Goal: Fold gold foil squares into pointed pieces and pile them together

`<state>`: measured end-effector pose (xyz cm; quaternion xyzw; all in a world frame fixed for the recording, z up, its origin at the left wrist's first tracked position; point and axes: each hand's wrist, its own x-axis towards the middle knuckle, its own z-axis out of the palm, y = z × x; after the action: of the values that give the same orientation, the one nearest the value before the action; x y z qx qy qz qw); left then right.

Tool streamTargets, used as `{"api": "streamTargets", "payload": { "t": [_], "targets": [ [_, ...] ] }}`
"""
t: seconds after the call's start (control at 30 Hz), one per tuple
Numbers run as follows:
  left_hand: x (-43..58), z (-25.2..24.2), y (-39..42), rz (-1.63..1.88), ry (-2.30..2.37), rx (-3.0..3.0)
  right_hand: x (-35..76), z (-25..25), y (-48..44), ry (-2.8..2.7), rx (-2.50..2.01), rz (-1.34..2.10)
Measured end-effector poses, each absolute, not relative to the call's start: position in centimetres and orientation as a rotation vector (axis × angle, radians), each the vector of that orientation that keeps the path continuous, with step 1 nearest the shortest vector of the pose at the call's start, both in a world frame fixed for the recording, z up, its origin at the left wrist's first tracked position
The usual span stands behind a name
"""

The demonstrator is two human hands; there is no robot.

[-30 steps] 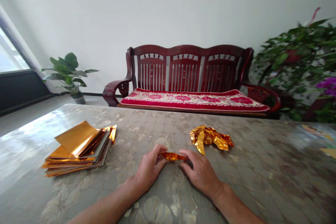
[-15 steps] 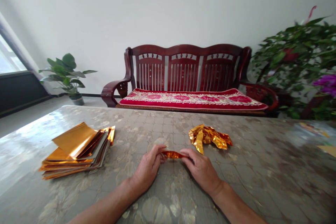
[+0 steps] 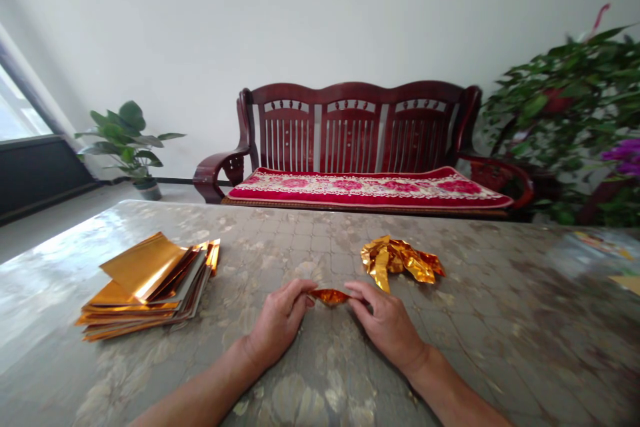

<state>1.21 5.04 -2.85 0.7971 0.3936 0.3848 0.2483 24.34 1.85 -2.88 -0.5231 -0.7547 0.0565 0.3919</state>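
The left hand [image 3: 279, 321] and the right hand [image 3: 386, 321] are pinching a foil strip [image 3: 329, 296] between them, its shiny gold face showing. The hands are apart from each other and not touching, each clamped on one end of the strip, which is bridging the gap. Its long axis is running crosswise, left to right across the view, directly in front of the person. Neither hand is clearly nearer, as the strip is sitting about midway between them. Glare is making its folds hard to read, and I cannot quite tell whether it is resting on the counter [image 3: 500, 327] or held just above it.

A crumpled heap of gold foil [image 3: 401, 261] is lying just ahead of the right hand, while a stack of gold foil sheets [image 3: 150, 287] is sitting well off to the left of the left hand. Beyond the counter, a dark red wooden bench [image 3: 350, 123] with a red floral cushion [image 3: 370, 188] is standing against the wall, between a potted plant [image 3: 125, 140] and a leafy shrub [image 3: 560, 107]
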Motion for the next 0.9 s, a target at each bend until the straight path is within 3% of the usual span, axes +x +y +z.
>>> {"api": "streamTargets", "payload": {
  "t": [0.57,0.9],
  "targets": [
    [1.1,-2.4,5.3,0.932,0.925,2.186,24.4,-2.9,1.9,-1.866,-1.319,0.231],
    [0.8,-2.9,5.5,0.911,0.973,2.180,24.4,-2.3,1.5,-2.119,-1.051,0.168]
  ]
}}
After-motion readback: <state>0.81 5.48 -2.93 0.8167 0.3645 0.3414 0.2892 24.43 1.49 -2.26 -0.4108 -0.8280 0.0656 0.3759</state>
